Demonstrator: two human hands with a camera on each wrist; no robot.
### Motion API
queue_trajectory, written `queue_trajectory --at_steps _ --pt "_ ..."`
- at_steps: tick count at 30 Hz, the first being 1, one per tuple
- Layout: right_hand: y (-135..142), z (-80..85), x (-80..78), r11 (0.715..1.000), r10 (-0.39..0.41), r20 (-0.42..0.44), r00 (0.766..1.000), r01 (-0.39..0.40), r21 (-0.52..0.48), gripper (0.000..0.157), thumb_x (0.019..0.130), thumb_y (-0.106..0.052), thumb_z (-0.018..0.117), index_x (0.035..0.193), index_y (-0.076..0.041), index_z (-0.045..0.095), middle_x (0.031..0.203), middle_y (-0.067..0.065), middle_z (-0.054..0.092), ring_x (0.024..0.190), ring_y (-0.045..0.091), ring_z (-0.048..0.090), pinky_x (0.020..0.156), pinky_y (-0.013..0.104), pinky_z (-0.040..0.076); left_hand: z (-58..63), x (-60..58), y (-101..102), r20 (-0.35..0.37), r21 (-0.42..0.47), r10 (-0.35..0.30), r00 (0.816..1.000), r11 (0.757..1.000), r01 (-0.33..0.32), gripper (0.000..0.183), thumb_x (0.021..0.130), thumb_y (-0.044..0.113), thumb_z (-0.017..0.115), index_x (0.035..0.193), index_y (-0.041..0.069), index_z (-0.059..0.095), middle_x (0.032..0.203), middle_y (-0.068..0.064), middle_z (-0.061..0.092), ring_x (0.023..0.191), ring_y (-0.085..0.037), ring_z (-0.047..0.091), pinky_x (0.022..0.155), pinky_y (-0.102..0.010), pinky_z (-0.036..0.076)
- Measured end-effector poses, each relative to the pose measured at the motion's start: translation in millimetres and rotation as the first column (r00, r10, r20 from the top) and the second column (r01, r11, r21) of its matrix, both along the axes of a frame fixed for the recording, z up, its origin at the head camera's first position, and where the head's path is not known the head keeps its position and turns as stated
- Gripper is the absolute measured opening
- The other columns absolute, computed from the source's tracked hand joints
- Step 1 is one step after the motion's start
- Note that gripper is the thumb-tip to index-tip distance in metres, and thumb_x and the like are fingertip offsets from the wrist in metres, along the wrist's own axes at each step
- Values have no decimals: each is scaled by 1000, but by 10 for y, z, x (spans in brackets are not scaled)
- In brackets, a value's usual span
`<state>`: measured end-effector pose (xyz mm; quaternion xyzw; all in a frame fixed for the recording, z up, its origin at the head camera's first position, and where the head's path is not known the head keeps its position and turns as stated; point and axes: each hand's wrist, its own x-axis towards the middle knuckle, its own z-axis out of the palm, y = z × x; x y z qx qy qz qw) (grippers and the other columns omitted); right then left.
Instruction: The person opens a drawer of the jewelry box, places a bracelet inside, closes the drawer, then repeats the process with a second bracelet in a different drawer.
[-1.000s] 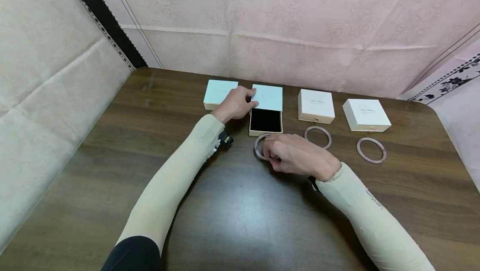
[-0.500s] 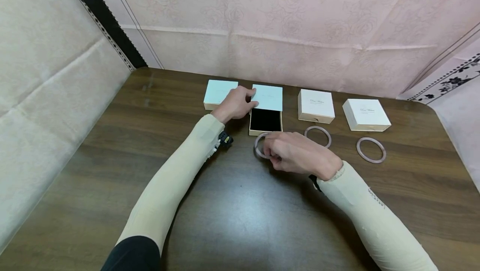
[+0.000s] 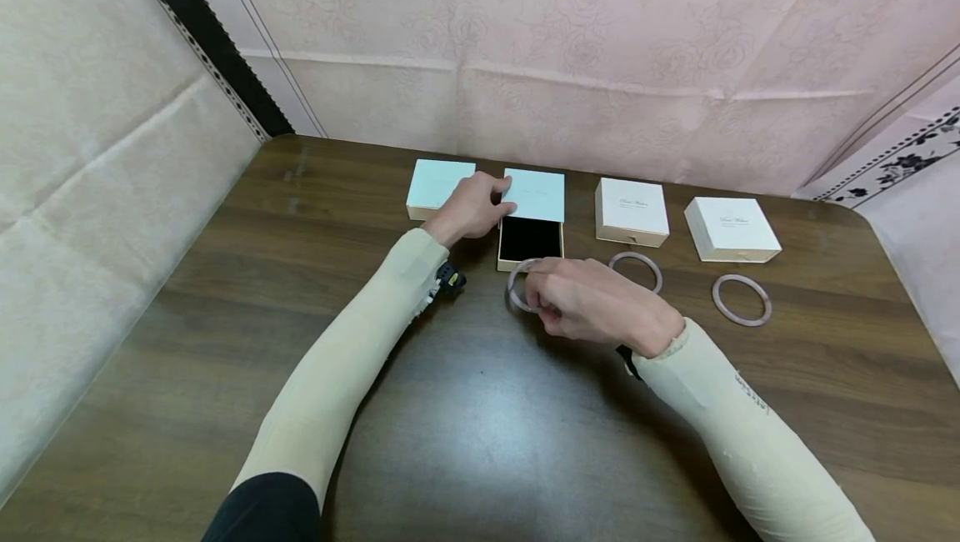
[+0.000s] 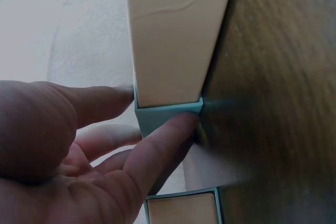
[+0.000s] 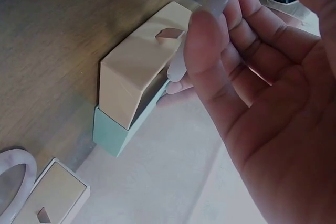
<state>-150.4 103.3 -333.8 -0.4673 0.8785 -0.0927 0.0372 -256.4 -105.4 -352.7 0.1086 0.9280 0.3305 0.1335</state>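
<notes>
In the head view my right hand (image 3: 592, 300) pinches a pale lilac bangle (image 3: 513, 289) between thumb and fingers, at the front edge of a pulled-out drawer. That drawer (image 3: 531, 239), black inside, belongs to a light blue jewellery box (image 3: 534, 194). My left hand (image 3: 471, 208) grips the blue sleeve at its left side; the left wrist view has its fingers against the sleeve (image 4: 163, 116), beside the cream drawer (image 4: 170, 40). The right wrist view shows the bangle (image 5: 178, 66) close in front of the drawer front (image 5: 152, 40); my fingers hide part of it.
A second light blue box (image 3: 440, 178) stands left of the opened one. Two white boxes (image 3: 632, 204) (image 3: 732, 223) stand to the right. Two more bangles (image 3: 636, 257) (image 3: 742, 300) lie before them on the wooden table (image 3: 337, 375). A pale cloth (image 3: 600, 67) hangs behind.
My right hand has moved slightly away from me with the bangle, whose far edge now overlaps the drawer's front. My left hand and the boxes keep their places.
</notes>
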Motion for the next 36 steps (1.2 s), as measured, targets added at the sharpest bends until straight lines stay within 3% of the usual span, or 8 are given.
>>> queue_trajectory --at_steps 7,14,18,24,29,31,36 --pt "-7 32 -15 1000 -9 8 1000 9 8 18 79 -1 72 81 -17 65 87 -7 60 78 7 55 67 27 50 5 8 -3 -6 0 2 1000 1000 -2 56 107 27 56 158 15 39 164 -7 39 127 -23 55 91 -33 45" --pt "-11 26 -49 1000 -16 -6 1000 16 6 16 80 -2 72 85 -16 68 90 -6 62 79 7 58 69 28 52 -3 2 -9 -9 9 0 1000 1000 0 56 107 28 56 158 15 38 164 -7 39 102 -24 58 87 -33 45" --pt "-8 27 -66 1000 -28 -14 1000 28 3 17 79 -1 72 85 -16 68 89 -7 62 78 7 58 70 28 52 -5 7 -9 -4 12 -1 1000 1000 1 56 107 28 56 158 15 37 164 -7 38 103 -24 59 87 -33 45" --pt "-4 35 -88 1000 -29 -20 999 29 3 16 80 -1 72 88 -14 70 92 -5 64 82 7 61 72 28 54 -8 10 -10 -10 3 -1 1000 1000 1 56 107 28 56 158 15 38 164 -6 38 123 -24 58 90 -32 44" --pt "-6 40 -112 1000 -20 -29 999 20 -4 15 81 -1 72 90 -13 71 92 -4 66 82 9 62 71 27 54 4 11 -6 -6 2 -4 1000 1000 4 56 107 28 56 158 14 38 164 -6 38 104 -24 58 89 -32 44" --pt "-10 45 -122 1000 -17 -30 999 17 -8 15 81 -1 72 90 -13 71 93 -4 66 82 9 62 71 27 54 5 9 -7 -3 3 -5 1000 1000 5 56 107 27 56 158 14 37 165 -6 38 89 -24 54 88 -33 45" --pt "-23 59 -148 1000 -28 -14 999 28 -12 14 81 -2 73 91 -12 71 93 -4 65 82 9 61 71 28 54 -1 5 -7 -12 4 -6 1000 1000 7 56 107 27 56 158 14 38 164 -8 39 72 -21 43 86 -32 45"
